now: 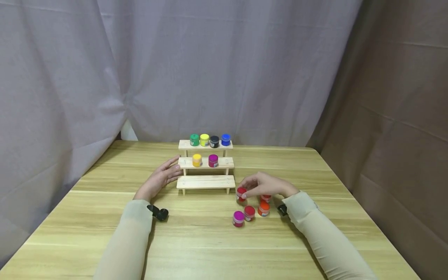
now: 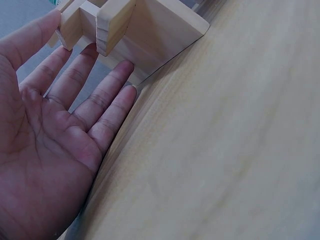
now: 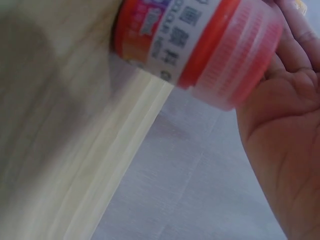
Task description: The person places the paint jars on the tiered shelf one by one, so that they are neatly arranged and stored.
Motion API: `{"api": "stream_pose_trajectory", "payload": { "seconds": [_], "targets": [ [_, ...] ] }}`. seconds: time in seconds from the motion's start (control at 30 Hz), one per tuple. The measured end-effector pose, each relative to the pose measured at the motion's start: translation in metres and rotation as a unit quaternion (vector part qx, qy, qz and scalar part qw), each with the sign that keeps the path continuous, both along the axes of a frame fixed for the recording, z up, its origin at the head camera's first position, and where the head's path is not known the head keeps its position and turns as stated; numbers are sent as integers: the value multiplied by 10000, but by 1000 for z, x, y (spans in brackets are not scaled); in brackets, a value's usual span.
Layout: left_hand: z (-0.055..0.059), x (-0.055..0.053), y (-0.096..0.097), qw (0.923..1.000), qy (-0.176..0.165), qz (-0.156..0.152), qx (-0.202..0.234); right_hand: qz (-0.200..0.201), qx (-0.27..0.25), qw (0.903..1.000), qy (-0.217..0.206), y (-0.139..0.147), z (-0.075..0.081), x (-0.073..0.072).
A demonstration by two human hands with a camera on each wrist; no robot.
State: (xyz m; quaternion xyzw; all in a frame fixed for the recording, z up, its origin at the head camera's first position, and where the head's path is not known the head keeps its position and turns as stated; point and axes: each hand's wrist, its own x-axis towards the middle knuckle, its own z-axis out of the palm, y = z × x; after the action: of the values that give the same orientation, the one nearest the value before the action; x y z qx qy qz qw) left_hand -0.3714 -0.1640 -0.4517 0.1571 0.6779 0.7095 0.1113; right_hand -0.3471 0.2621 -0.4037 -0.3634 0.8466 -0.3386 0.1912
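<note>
A three-step wooden display stand [image 1: 205, 181] stands on the table. My left hand [image 1: 161, 177] is at its left side, fingers extended; in the left wrist view the fingertips [image 2: 125, 67] touch or nearly touch the stand's wooden end. To the right of the bottom step, my right hand [image 1: 264, 184] pinches a red paint jar [image 1: 240, 194] between thumb and fingers. Around that hand stand an orange paint jar [image 1: 264, 209], a second red jar [image 1: 249, 213], a magenta jar [image 1: 238, 219] and another red jar [image 1: 266, 198], partly hidden. An orange-red jar [image 3: 200, 45] looms close in the right wrist view.
Green [image 1: 194, 140], yellow [image 1: 204, 140], black [image 1: 214, 141] and blue [image 1: 226, 140] jars line the top step. The middle step bears an orange-yellow jar [image 1: 197, 160] and a purple jar [image 1: 213, 160]. Grey curtains [image 1: 224, 70] hang behind the table [image 1: 196, 241].
</note>
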Motion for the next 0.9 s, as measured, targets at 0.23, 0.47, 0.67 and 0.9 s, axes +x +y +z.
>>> {"api": "stream_pose_trajectory", "payload": {
  "seconds": [0.23, 0.47, 0.67, 0.9],
  "targets": [
    [2, 1, 0, 10000, -8, -17, -9, -237, -308, 9985, 395, 2, 8, -3],
    [0, 2, 2, 10000, 7, -5, 41, -389, -455, 9967, 543, 4, 15, -10],
    [-1, 2, 2, 10000, 17, -26, 46, -602, -785, 9924, 737, 5, 19, -20],
    [3, 3, 1, 10000, -16, -14, 81, -1155, -896, 9863, 760, 2, 26, -32]
  ]
}}
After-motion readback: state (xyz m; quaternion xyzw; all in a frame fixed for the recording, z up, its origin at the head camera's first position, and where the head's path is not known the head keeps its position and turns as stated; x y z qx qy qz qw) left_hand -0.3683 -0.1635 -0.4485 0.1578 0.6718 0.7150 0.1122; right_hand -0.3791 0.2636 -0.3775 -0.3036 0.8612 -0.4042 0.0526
